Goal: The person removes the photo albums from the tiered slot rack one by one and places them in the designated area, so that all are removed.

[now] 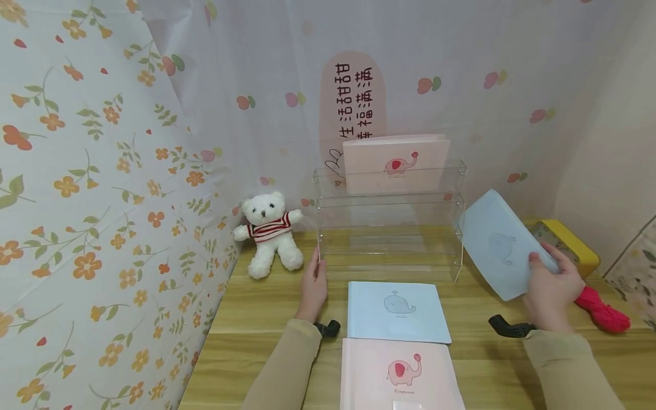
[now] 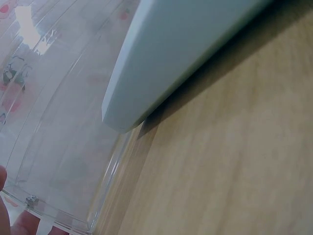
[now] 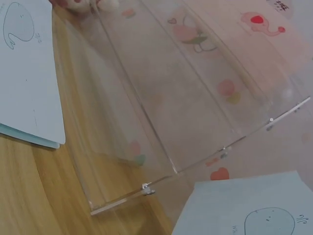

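A clear acrylic tiered rack (image 1: 389,213) stands at the back of the wooden table. My left hand (image 1: 313,287) grips its left side panel; in the left wrist view a fingertip (image 2: 27,224) shows behind the clear panel. Off the rack's right side, my right hand (image 1: 552,285) holds a light-blue book (image 1: 494,245) with a whale on its cover, tilted and raised. A pink elephant book (image 1: 394,165) stands in the top tier. Before the rack lie another blue whale book (image 1: 374,313) and, nearer me, a pink elephant book (image 1: 369,376).
A white teddy bear (image 1: 263,239) in a striped sweater sits left of the rack. At the right are a yellow box-like object (image 1: 571,245) and a bundle of red yarn (image 1: 605,310). A patterned curtain (image 1: 246,68) hangs behind.
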Motion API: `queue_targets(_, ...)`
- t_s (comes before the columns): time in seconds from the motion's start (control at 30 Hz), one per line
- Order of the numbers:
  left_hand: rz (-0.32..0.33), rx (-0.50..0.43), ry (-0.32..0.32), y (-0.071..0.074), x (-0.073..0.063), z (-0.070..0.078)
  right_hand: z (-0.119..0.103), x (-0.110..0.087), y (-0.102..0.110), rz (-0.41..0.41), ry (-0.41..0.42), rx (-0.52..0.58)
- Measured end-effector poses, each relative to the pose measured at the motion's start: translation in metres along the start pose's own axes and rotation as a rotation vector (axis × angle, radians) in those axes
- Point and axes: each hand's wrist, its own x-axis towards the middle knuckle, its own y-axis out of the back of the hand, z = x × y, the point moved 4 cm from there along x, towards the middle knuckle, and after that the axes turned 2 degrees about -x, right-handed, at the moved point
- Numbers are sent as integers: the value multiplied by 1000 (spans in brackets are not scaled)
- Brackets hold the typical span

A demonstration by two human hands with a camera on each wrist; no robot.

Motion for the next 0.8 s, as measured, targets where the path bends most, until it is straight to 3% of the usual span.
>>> queue_targets(0.23, 21, 40, -51, 1, -1, 2, 5, 11, -18, -109, -103, -71)
queue_targets(0.57, 19, -5, 31, -1, -1, 1, 15, 17, -25, -139, -155, -155)
queue_targets(0.67, 26, -5, 26, -2, 0, -1, 15, 19, -26, -162, -129, -229)
queue_targets(0.8, 24, -20, 23, -2, 0, -2, 16, 23, -28, -191, -13, -424)
